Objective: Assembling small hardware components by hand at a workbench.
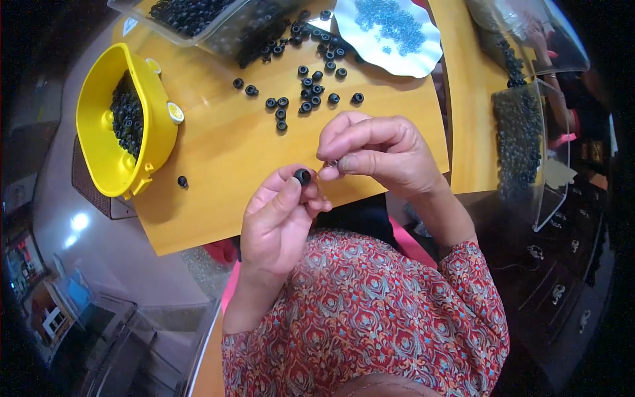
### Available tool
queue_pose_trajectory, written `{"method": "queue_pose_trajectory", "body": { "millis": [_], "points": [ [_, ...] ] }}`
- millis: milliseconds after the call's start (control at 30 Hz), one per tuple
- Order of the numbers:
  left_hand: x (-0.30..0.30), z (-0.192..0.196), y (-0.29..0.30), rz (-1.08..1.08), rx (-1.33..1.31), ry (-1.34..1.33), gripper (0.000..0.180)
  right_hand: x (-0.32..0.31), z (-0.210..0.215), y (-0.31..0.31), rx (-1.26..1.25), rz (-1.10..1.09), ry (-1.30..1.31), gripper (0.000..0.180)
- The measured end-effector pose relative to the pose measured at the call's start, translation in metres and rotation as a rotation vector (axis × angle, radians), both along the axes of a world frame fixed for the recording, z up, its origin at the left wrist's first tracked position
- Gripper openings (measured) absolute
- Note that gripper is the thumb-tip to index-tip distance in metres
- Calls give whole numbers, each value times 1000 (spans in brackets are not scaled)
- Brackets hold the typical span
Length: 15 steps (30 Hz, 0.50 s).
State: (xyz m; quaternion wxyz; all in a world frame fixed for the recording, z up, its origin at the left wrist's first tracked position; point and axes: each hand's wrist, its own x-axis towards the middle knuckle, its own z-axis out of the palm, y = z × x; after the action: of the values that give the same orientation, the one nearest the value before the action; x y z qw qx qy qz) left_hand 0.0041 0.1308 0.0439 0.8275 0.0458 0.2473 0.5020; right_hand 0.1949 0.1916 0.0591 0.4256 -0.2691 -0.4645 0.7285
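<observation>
My left hand (278, 221) pinches a small black rubber ring (302, 176) between thumb and fingers, just above the near edge of the wooden table (218, 152). My right hand (374, 152) is closed right beside it, its fingertips pinching a tiny part next to the ring; the part is too small to make out. Several loose black rings (307, 83) lie scattered on the table beyond my hands.
A yellow tub (99, 132) holding black rings stands at the left. A single ring (182, 180) lies near it. Clear trays of rings (192, 16) sit at the far edge, a white wavy plate with blue beads (390, 33) beside them. Another clear container (526, 139) stands at the right.
</observation>
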Motion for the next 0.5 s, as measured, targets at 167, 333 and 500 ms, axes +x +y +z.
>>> {"method": "queue_pose_trajectory", "body": {
  "millis": [167,333,500],
  "points": [
    [-1,2,-6,21,28,0,23,-7,6,-7,366,-122,-292,15],
    [0,3,-10,33,53,49,22,-12,9,-11,632,-189,-435,18],
    [1,5,-12,52,53,61,22,-16,12,-18,781,-268,-569,28]
  ]
}}
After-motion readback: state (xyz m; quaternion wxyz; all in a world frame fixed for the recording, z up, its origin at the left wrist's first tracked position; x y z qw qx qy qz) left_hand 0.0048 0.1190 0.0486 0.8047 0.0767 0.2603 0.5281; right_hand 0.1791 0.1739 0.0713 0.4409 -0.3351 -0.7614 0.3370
